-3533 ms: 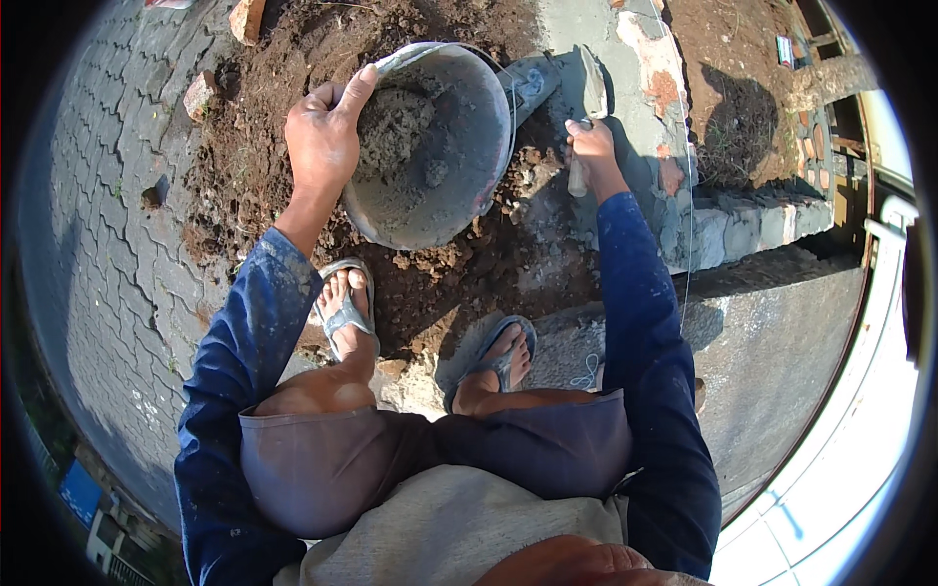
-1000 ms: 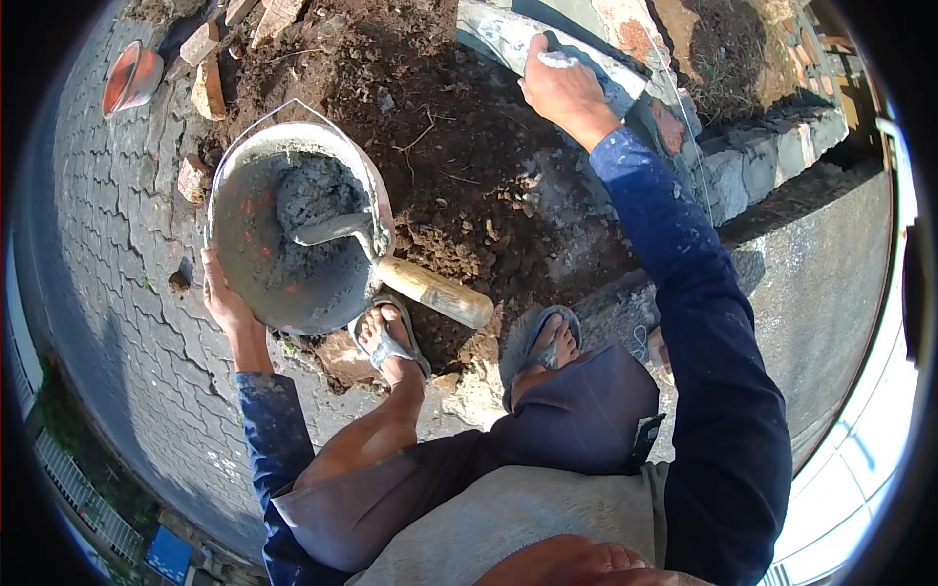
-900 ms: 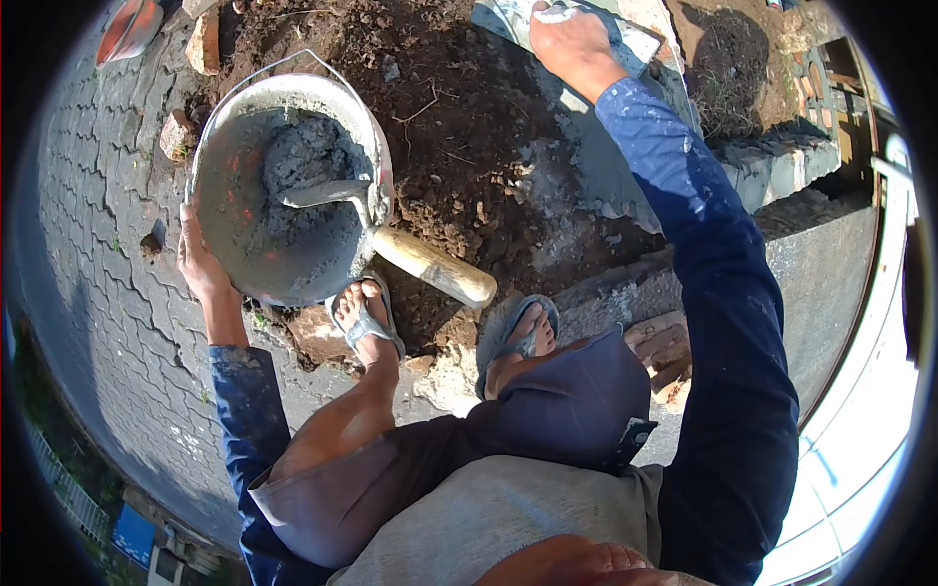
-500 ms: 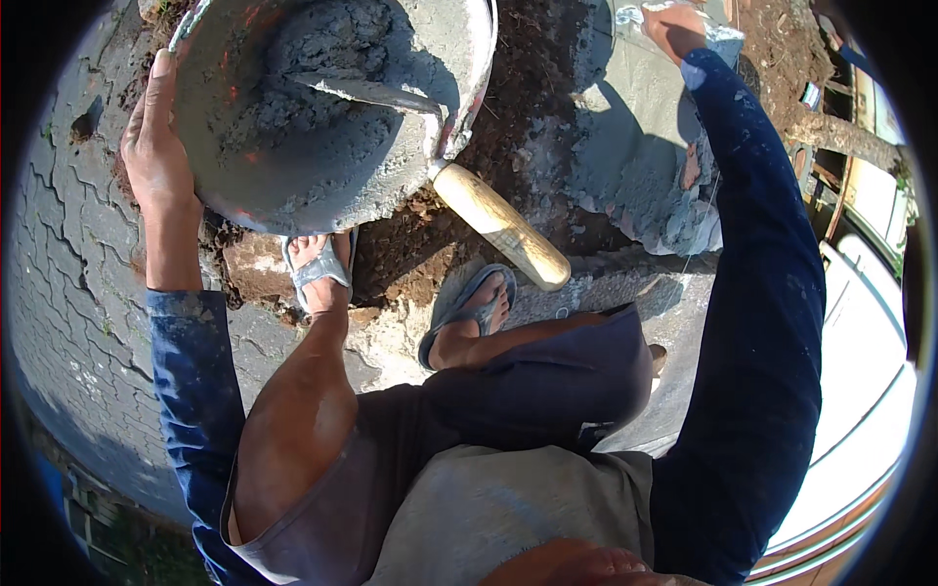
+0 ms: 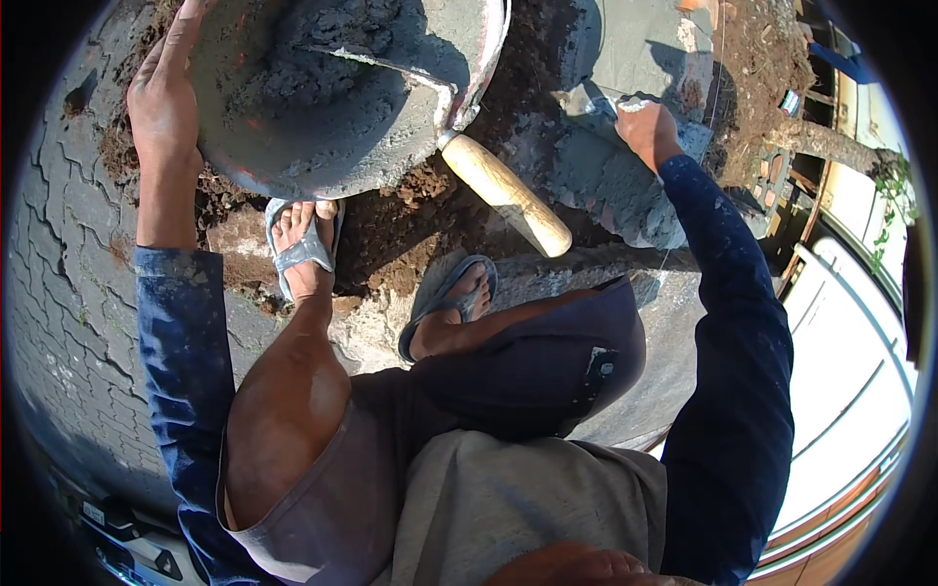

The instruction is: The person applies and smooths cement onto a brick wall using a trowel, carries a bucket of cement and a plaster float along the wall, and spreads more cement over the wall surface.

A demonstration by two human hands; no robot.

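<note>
My left hand [image 5: 166,122] is wrapped on the left rim of a large bucket [image 5: 484,54] of wet grey mortar, held up over my left foot. A trowel stands tilted in the mortar, its blade partly coated, its wooden handle [image 5: 503,195] sticking out over the bucket's near edge. My right hand [image 5: 647,132] is closed on a flat, mortar-smeared float [image 5: 692,139] lying against the grey mortar surface [image 5: 611,176] of a low ledge to the right. The underside of the float and some fingertips are hidden.
Interlocking pavers [image 5: 68,273] run along the left, with loose soil [image 5: 401,230] around my sandalled feet. A thin string passes along the ledge. A trunk-like piece [image 5: 821,142] and white metal panels [image 5: 831,391] are at the right; part of a vehicle [image 5: 127,527] shows at lower left.
The trowel that was in my right hand is in the bucket; that hand now holds the float and has just moved nearer me along the ledge. The bucket has been lifted closer.
</note>
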